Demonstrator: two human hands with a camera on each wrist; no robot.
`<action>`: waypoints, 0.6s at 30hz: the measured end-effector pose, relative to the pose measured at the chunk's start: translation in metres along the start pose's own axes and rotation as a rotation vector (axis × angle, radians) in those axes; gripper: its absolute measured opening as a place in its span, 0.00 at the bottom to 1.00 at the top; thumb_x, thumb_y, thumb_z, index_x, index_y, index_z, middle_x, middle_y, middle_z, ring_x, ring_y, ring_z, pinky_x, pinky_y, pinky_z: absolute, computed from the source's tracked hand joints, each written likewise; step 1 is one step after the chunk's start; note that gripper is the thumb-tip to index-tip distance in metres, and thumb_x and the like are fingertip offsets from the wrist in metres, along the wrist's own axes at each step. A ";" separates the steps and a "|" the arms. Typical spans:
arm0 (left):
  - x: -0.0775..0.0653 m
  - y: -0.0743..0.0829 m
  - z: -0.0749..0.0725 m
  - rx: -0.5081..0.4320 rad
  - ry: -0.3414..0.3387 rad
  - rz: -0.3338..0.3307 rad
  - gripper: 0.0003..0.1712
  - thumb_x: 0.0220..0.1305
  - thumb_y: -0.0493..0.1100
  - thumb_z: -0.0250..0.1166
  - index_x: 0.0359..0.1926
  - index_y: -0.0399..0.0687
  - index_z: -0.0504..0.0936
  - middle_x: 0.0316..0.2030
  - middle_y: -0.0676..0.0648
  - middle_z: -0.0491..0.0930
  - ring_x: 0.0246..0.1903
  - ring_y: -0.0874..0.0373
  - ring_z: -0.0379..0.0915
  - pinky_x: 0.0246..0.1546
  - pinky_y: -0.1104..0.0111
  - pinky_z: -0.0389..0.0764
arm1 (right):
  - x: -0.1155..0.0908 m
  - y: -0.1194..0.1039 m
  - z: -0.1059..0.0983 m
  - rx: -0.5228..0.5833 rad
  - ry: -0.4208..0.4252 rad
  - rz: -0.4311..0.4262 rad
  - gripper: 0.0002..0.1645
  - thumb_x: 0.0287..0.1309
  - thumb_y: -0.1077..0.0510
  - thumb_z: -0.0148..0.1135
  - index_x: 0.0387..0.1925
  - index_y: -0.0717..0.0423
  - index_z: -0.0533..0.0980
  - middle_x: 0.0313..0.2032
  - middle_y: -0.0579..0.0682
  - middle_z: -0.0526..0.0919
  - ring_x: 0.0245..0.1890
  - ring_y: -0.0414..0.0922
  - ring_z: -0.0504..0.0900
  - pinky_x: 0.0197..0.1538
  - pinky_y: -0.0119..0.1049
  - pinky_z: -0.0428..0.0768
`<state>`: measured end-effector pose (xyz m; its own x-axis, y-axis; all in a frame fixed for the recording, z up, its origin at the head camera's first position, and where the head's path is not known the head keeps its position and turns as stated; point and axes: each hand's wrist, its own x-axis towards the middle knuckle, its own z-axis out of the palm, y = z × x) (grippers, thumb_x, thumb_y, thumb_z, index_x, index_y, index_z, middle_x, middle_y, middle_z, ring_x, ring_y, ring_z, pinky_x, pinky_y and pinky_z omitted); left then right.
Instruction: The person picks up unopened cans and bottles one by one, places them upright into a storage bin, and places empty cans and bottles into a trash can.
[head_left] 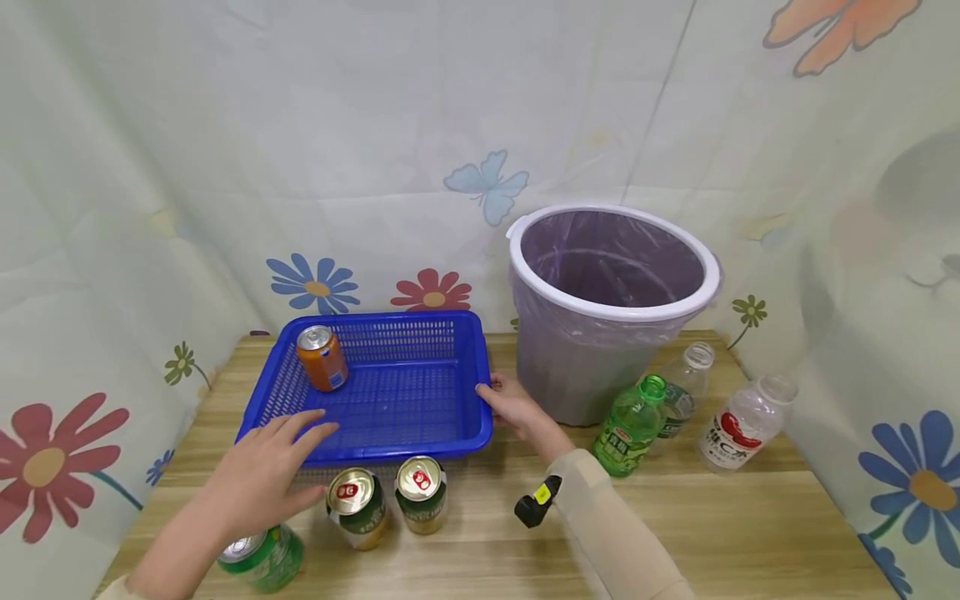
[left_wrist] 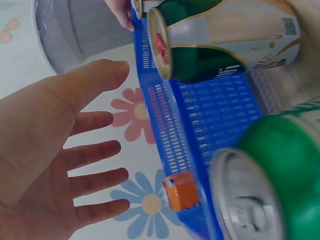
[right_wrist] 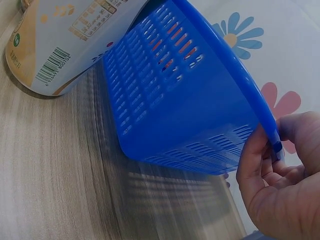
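A blue plastic basket (head_left: 405, 408) with slotted walls stands on the wooden table, an orange can (head_left: 324, 360) upright at its left end. My right hand (right_wrist: 285, 175) pinches the basket's right rim between thumb and fingers. With fingers spread, my left hand (head_left: 270, 471) hovers over the basket's front left edge, holding nothing. Below it stands a green can (head_left: 273, 558), partly hidden by that hand. Two dark green and gold cans, a left one (head_left: 358, 508) and a right one (head_left: 422, 496), stand upright just in front of the basket.
A bin (head_left: 570, 367) with a white rim and purple liner stands behind on the right. Beside it are a green bottle (head_left: 628, 429), a clear bottle (head_left: 684, 387) and a bottle with a red and white label (head_left: 738, 433). A flowered cloth (head_left: 375, 125) hangs behind the table.
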<state>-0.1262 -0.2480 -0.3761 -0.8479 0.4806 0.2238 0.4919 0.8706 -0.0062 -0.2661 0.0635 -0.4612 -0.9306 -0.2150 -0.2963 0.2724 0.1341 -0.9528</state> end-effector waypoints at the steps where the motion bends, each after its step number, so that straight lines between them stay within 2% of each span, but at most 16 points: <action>1: -0.003 0.000 0.001 -0.007 -0.003 -0.009 0.40 0.42 0.58 0.71 0.57 0.49 0.73 0.58 0.41 0.70 0.53 0.41 0.69 0.48 0.45 0.73 | 0.000 0.000 0.000 -0.002 0.003 0.001 0.20 0.63 0.59 0.48 0.54 0.66 0.64 0.47 0.64 0.77 0.37 0.48 0.81 0.37 0.42 0.82; 7: -0.017 0.001 0.007 -0.027 -0.003 -0.059 0.42 0.41 0.58 0.71 0.59 0.50 0.71 0.58 0.40 0.69 0.53 0.41 0.69 0.44 0.44 0.74 | 0.000 0.000 0.000 -0.001 0.000 -0.009 0.18 0.63 0.59 0.49 0.52 0.66 0.65 0.46 0.64 0.77 0.34 0.47 0.81 0.34 0.39 0.82; 18: -0.039 -0.006 0.013 -0.060 -0.002 -0.143 0.43 0.39 0.58 0.73 0.58 0.49 0.72 0.55 0.40 0.71 0.51 0.41 0.69 0.44 0.43 0.72 | -0.001 0.000 0.000 0.021 -0.013 -0.016 0.18 0.64 0.60 0.48 0.52 0.66 0.65 0.48 0.66 0.76 0.39 0.54 0.81 0.34 0.40 0.82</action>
<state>-0.0988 -0.2705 -0.3970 -0.9104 0.3524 0.2166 0.3770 0.9224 0.0837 -0.2650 0.0636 -0.4611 -0.9316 -0.2298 -0.2815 0.2626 0.1098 -0.9586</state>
